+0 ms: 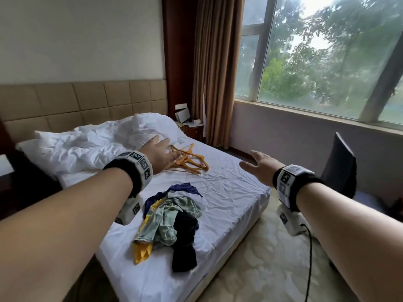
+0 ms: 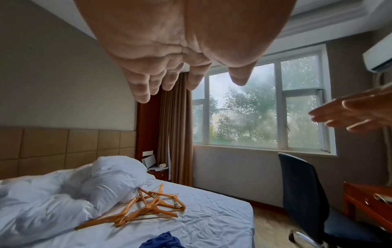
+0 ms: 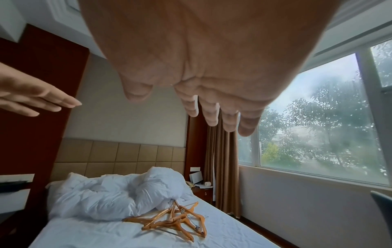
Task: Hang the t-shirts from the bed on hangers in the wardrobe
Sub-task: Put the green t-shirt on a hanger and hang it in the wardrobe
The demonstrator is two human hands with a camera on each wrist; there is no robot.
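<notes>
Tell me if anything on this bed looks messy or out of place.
Yes. The wooden hangers lie in a tangled heap on the sheet, the t-shirts are crumpled in a pile near the foot, and the white duvet is bunched against the headboard.

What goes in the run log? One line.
left hand: open, empty | right hand: open, empty | hangers, t-shirts: on bed
</notes>
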